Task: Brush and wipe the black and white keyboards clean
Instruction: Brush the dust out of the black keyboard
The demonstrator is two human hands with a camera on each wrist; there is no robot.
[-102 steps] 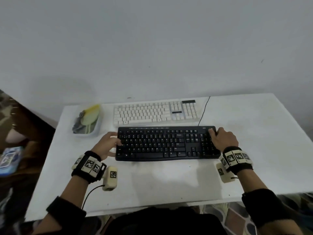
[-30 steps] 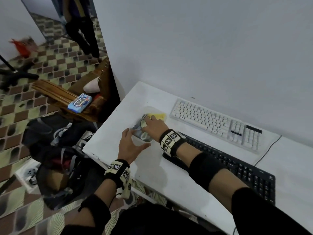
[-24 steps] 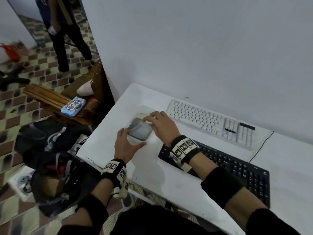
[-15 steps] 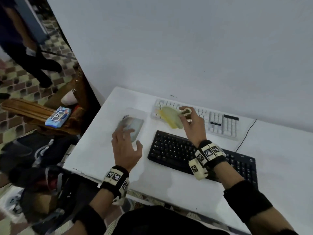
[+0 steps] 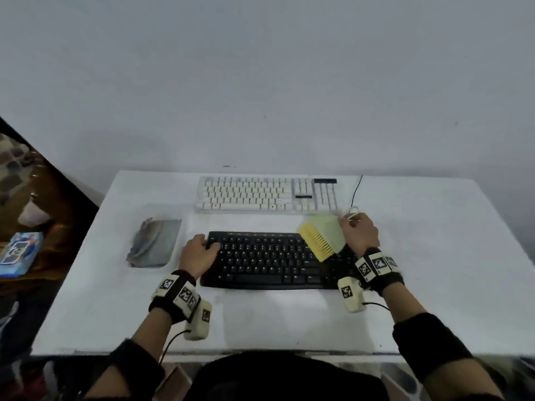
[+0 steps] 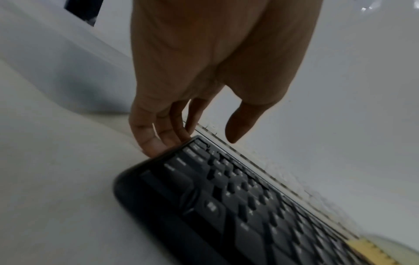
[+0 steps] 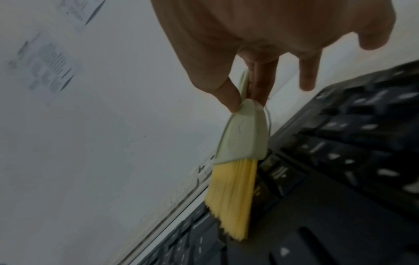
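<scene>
Right hand pinching brush, bristles seemingly toward black keyboard.

Black keyboard looks like matt plastic, the brush smooth pale-green plastic with yellow bristles, the table smooth white.

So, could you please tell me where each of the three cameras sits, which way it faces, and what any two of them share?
Head: worn on the head, looking forward and down at the white table, black keyboard and white keyboard; both forearms and hands show.
Left wrist: looks along the left hand, whose fingers touch the black keyboard's left end.
Right wrist: looks along the right hand pinching the brush over the black keys.
Shared: all three show the black keyboard and the brush.
</scene>
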